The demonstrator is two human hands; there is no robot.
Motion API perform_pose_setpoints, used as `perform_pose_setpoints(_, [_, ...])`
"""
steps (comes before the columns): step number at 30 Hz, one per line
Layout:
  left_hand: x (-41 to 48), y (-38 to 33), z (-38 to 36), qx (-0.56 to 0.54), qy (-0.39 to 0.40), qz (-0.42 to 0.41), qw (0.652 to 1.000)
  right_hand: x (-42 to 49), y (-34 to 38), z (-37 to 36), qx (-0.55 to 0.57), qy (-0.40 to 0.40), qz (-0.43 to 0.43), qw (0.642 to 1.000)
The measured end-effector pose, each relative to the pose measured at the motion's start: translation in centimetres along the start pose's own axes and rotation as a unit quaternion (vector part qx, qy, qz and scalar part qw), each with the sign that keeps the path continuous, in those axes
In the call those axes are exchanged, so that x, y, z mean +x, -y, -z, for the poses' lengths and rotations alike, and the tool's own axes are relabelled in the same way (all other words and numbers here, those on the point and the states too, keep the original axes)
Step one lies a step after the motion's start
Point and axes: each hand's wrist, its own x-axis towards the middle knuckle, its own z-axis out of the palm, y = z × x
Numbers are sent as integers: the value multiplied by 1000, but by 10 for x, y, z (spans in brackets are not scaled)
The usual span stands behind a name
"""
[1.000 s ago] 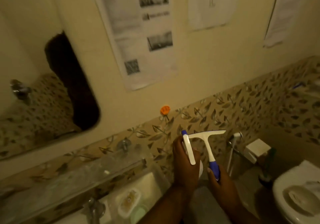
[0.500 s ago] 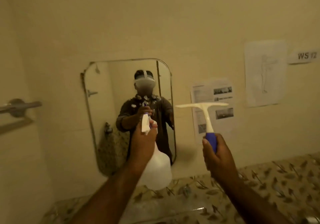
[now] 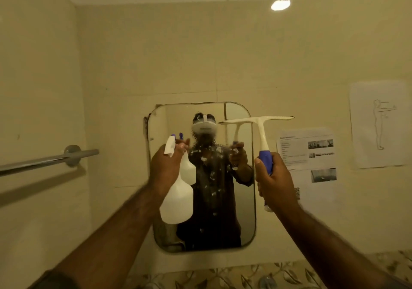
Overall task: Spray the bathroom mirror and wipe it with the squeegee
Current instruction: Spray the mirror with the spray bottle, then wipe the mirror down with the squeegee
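towel bar (image 3: 48,159) on the left wall. left hand (image 3: 166,168) grips the white spray bottle (image 3: 177,199), raised before the wall mirror (image 3: 242,199), whose glass shows droplets. right hand (image 3: 275,182) clasps the upright squeegee (image 3: 260,132) by its blue handle, beside the mirror's right edge.

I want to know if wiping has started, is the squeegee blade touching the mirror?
Cannot tell. In the head view the squeegee blade meets its reflection at the mirror, but no contact shows plainly.

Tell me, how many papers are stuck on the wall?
2. One printed sheet with photos hangs just right of the mirror, behind the right hand. One figure drawing hangs farther right, higher up.
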Motion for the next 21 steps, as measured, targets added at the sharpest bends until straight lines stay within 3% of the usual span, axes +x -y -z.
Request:
perform_pose_setpoints(4, [26,-5,14,63,-53,8,997,6,-2,-10,18,4,3,1000])
perform_pose_setpoints(13, [-15,49,41,83,-34,48,995,15,-4,-21,71,29,-18,997])
perform_pose_setpoints(19, [-69,112,28,48,43,92,994,10,-12,-43,65,29,-7,997])
perform_pose_setpoints(21, [-75,120,21,37,32,114,992,12,-11,-52,75,31,-4,997])
